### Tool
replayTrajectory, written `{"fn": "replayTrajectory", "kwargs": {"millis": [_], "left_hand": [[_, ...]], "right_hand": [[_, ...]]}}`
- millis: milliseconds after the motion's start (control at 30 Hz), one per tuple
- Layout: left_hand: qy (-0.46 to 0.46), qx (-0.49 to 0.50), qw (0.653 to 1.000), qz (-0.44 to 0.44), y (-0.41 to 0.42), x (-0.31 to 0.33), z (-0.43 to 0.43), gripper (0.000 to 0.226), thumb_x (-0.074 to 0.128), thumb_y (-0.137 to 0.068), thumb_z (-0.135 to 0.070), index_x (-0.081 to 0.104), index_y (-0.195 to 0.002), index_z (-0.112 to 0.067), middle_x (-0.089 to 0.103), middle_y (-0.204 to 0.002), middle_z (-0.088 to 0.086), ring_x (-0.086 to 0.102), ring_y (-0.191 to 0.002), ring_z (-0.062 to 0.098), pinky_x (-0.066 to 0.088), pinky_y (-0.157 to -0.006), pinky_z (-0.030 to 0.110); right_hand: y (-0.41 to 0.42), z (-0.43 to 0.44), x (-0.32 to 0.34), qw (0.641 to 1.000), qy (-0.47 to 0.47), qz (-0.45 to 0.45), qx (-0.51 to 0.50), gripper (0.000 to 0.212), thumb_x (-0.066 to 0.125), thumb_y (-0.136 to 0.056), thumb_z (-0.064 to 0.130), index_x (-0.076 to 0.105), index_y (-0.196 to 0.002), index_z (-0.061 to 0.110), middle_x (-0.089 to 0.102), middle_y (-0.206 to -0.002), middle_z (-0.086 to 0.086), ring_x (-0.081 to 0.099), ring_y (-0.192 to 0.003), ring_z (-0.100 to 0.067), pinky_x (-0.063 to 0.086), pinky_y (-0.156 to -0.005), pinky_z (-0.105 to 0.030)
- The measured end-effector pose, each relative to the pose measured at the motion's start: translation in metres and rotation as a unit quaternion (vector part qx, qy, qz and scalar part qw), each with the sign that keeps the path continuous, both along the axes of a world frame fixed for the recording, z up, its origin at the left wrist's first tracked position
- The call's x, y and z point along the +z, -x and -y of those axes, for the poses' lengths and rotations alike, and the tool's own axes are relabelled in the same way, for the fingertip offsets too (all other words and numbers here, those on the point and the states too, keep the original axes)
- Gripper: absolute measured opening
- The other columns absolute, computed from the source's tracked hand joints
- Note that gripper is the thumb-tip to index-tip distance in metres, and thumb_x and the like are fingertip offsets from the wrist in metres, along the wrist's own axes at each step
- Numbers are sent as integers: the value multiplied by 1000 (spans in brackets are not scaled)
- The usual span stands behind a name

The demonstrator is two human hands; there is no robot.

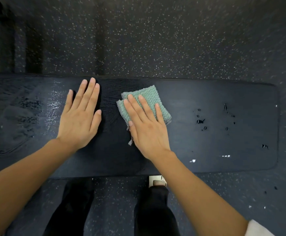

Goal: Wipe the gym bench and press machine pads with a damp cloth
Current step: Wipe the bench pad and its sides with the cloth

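A dark bench pad [207, 92] runs across the view from left to right, above a speckled black floor [155, 40]. The left hand [80, 116] lies flat on the pad, palm down, fingers straight and close together. Just to its right, the right hand [147, 128] presses flat on a folded green cloth [149, 96] with straight fingers; the cloth's far edge shows past the fingertips. Wet streaks [28, 108] shine on the pad's left part and between the hands. Water drops [200, 121] sit on the drier right part, well apart from the cloth. Below the pad's near edge stand black trouser legs [70, 210] and a light shoe [157, 180].
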State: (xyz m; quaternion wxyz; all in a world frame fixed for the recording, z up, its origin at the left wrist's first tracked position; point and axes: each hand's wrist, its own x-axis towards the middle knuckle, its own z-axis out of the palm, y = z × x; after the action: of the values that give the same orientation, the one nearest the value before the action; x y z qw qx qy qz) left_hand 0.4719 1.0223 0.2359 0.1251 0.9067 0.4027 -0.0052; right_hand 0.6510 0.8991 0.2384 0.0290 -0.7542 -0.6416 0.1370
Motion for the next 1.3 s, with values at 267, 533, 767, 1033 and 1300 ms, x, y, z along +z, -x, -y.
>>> {"fn": "replayTrajectory", "kwargs": {"millis": [267, 533, 767, 1033, 1300], "left_hand": [[0, -4, 1000, -5, -37, 1, 11, 63, 22, -102, -32, 11, -158, -7, 5, -166, 5, 0, -154, 20, -4, -124, 39], [-12, -35, 999, -16, -59, -1, 23, 63, 23, -101, -32, 15, -158, -7, 10, -166, 6, 7, -154, 20, 1, -124, 41], [-6, -30, 999, -7, -60, -2, 23, 63, 25, -100, -31, 18, -158, -7, 12, -166, 5, 8, -154, 20, 2, -124, 41], [-9, -30, 1000, -1, -60, -3, 22, 64, 26, -99, -32, 17, -158, -7, 12, -166, 6, 8, -154, 19, 1, -124, 41], [-7, -30, 1000, 3, -59, -4, 23, 64, 24, -100, -32, 15, -158, -8, 10, -166, 4, 6, -154, 18, -1, -124, 40]], "right_hand": [[-66, 0, 5, 995, 17, -22, -92, 57, 16, -102, 32, 12, -159, 28, 7, -166, 12, 2, -153, -11, -4, -122, -41], [-132, 36, 6, 972, 22, -21, -232, 58, 10, -102, 35, 7, -159, 26, 2, -166, 11, -5, -153, -13, -3, -123, -47], [-73, -5, 4, 972, 1, -33, -234, 60, 10, -100, 33, 7, -159, 21, 2, -167, 6, -5, -153, -22, -6, -121, -49], [-34, -25, 3, 999, 12, -15, -35, 58, 23, -103, 31, 14, -159, 24, 9, -166, 8, 4, -154, -17, 0, -123, -46], [-115, 18, 6, 991, 29, -1, -129, 56, 17, -104, 34, 6, -159, 31, 2, -165, 16, -3, -153, -9, -2, -124, -44]]}}
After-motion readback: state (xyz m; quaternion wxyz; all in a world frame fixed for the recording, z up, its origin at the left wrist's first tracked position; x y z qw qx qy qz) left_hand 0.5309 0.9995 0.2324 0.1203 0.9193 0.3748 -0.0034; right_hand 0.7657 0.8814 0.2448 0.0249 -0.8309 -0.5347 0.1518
